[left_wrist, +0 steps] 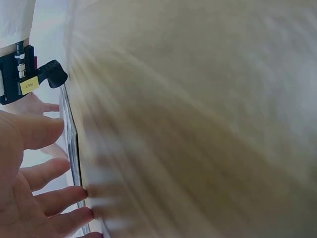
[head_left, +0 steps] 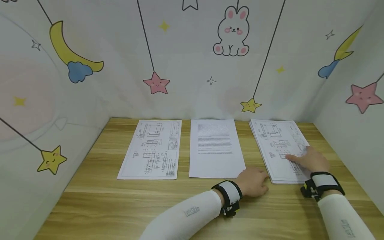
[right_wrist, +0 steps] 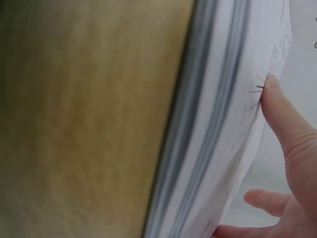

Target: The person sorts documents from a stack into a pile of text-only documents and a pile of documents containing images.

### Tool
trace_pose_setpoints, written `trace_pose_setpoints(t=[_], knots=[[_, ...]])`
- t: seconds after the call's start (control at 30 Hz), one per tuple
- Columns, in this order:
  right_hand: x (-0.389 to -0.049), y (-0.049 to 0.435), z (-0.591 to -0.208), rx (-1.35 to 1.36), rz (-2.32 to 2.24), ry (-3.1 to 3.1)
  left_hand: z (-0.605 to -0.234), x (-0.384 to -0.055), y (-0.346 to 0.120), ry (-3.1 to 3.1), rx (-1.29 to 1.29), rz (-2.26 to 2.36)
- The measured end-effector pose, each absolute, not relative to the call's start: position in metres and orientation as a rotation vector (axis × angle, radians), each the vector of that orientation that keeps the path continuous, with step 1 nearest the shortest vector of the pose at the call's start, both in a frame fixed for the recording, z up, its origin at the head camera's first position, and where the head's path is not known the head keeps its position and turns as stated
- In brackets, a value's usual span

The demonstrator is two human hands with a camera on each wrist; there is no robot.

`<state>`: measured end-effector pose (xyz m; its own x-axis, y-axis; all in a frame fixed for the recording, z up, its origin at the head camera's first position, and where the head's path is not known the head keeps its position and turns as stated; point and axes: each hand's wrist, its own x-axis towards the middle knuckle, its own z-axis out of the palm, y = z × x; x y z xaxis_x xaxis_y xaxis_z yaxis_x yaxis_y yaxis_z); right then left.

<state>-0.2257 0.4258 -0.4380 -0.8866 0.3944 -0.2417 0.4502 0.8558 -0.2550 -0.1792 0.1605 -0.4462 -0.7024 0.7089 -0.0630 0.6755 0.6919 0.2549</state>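
On the tabletop (head_left: pixel 99 200), the stack (head_left: pixel 280 140) lies at the right, drawing side up. The right hand (head_left: pixel 316 161), open, rests its thumb on the top page; the left hand (head_left: pixel 253 181), open with fingers apart, is at the stack's near left corner. Leftward lie a text page (head_left: pixel 215 163) and, farther, a drawing (head_left: pixel 135 166).

A thick pile of paper (right_wrist: pixel 225 109) leans from 1 o'clock down to 6 o'clock, with thin black lines on its top page. The right hand (right_wrist: pixel 301 173) is at 4 o'clock, its thumb touching the page. Brown, blurry wood (right_wrist: pixel 89 119) fills 9 o'clock.
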Motion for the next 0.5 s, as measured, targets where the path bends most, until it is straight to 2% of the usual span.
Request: trace_pose_setpoints(t=[0.5], knots=[[-0.2233,0.4243,-0.4424,0.563,-0.386,2.806,-0.4477,-0.1767,0.1718,2.702,1.106,0.257]])
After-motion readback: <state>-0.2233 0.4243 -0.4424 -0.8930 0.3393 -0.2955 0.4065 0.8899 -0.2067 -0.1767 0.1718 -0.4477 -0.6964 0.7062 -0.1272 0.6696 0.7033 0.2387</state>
